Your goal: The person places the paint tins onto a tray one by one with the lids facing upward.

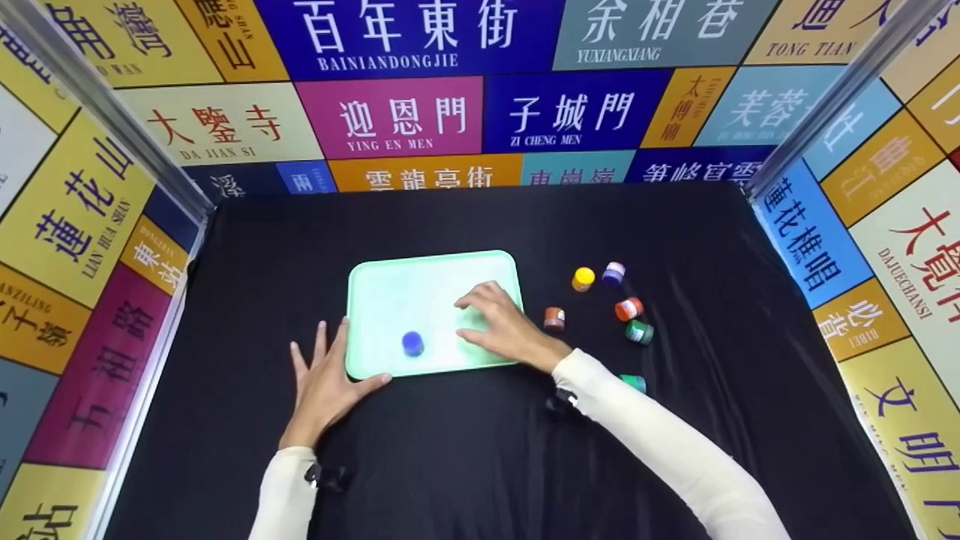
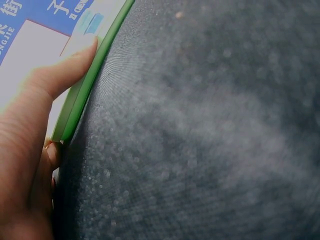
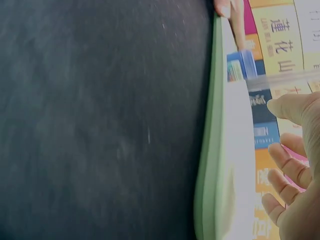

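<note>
A pale green tray [image 1: 427, 274] lies on the black cloth. Inside it, toward the front left, stands a small paint jar with a blue lid [image 1: 412, 343]; its label shows in the right wrist view. My left hand [image 1: 326, 382] is at the tray's front left corner, fingers spread and straight along the left side. Its thumb [image 2: 75, 65] rests at the front rim. Over the right part of the tray my right hand [image 1: 499, 322] hovers, its fingers loosely bent and apart, with nothing between them.
Right of the tray lie several more paint jars: brown [image 1: 554, 319], yellow [image 1: 583, 279], purple [image 1: 613, 274], red-orange [image 1: 628, 309] and green [image 1: 640, 331]. Another green jar [image 1: 634, 382] is partly behind my right sleeve. Printed panels [image 1: 390, 112] wall the table's back and sides.
</note>
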The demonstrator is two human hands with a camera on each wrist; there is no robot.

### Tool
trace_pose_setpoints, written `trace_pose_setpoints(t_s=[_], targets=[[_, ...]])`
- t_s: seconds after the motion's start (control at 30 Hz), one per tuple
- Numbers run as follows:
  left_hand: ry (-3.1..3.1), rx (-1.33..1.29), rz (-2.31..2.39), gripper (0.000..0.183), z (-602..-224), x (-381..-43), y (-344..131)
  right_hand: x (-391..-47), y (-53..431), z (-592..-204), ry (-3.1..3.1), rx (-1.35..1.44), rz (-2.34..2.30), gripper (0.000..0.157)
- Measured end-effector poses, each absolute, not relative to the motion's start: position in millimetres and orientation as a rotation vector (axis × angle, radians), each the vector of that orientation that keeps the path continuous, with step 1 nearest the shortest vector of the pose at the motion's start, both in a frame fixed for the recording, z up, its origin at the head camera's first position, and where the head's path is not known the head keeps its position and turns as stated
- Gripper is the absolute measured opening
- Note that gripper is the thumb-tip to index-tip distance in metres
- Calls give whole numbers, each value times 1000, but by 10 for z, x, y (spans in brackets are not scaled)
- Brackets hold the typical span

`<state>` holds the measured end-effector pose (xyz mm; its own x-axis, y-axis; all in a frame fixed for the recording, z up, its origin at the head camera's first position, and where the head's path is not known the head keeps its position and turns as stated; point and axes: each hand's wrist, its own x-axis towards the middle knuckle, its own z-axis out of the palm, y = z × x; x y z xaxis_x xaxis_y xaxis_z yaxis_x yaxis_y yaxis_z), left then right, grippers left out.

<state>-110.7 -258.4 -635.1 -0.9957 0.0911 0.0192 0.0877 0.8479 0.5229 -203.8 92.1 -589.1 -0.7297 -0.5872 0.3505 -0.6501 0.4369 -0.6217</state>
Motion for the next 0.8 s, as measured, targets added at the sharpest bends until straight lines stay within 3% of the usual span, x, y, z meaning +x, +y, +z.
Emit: trace_pose_setpoints(t_s=[0.8], targets=[[3020, 156, 881, 132, -6360, -1112, -2578, -2299, 2054, -5775, -2658, 758, 1131, 38]])
